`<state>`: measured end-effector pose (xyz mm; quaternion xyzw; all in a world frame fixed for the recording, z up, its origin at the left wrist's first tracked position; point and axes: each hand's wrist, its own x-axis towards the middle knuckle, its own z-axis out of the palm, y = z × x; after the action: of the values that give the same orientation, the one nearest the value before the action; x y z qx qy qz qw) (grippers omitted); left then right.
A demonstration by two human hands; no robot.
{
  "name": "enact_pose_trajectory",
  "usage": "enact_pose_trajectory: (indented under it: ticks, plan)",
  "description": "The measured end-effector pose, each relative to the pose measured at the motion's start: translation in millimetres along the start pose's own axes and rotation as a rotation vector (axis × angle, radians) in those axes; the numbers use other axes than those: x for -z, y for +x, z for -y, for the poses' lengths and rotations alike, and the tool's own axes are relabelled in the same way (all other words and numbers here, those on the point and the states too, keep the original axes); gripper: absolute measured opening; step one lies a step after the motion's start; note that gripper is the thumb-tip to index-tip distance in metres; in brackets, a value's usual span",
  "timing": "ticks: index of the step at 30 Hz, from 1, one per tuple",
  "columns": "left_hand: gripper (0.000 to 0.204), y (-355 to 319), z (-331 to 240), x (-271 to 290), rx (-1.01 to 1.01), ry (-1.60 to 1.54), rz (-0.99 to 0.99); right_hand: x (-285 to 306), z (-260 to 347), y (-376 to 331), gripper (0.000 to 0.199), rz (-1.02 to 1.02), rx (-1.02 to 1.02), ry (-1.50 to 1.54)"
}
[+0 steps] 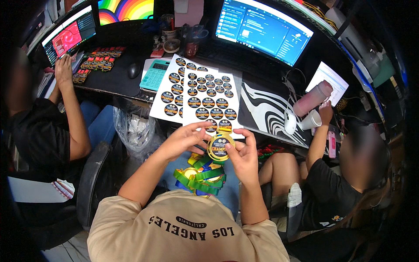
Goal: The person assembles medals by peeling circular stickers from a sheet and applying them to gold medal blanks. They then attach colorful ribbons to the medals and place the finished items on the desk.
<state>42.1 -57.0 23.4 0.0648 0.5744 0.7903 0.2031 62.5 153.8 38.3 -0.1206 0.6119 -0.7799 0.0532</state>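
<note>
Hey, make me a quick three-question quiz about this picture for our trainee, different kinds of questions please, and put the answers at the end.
1. Which hand's thumb rests on the face of the gold medal?

2. True or false: the turquoise calculator lies to the right of the sticker sheets.

3. Where do the green ribbons lie?
a) on a computer mouse
b) on the person's lap
c) inside a white cup

Key:
1. The right hand.
2. False; it lies to their left.
3. b
</note>
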Motion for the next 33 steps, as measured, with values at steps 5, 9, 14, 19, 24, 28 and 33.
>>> enact_pose_trajectory:
  ticks: [5, 9, 14, 19, 24, 28, 33]
  plan:
    - [0.045, 11, 10, -14, 0.142, -0.072, 0.098, -5, -7, -2, 0.038, 0.047, -0.027, -0.032]
    - [0.037, 14, 13, -19, 0.103, -0.083, 0.057, -3, -10, -2, 0.036, 0.048, -0.049, -0.047]
    - [0.033, 17, 18, -20, 0.051, -0.061, 0.009, 0, -14, 1, 0.038, 0.045, -0.069, -0.057]
    - [0.032, 25, 26, -18, 0.066, -0.032, -0.030, 9, -16, 8, 0.043, 0.067, -0.129, -0.017]
    - [0.034, 33, 31, -18, 0.080, 0.034, 0.012, 20, -25, 12, 0.043, 0.046, -0.139, -0.007]
    - [0.059, 38, 26, -17, -0.134, 0.488, -0.050, 38, -28, 12, 0.037, -0.064, -0.067, 0.017]
    - [0.089, 47, 25, -7, -0.544, 1.644, -0.070, 82, -14, 14, 0.035, -0.283, -0.042, -0.040]
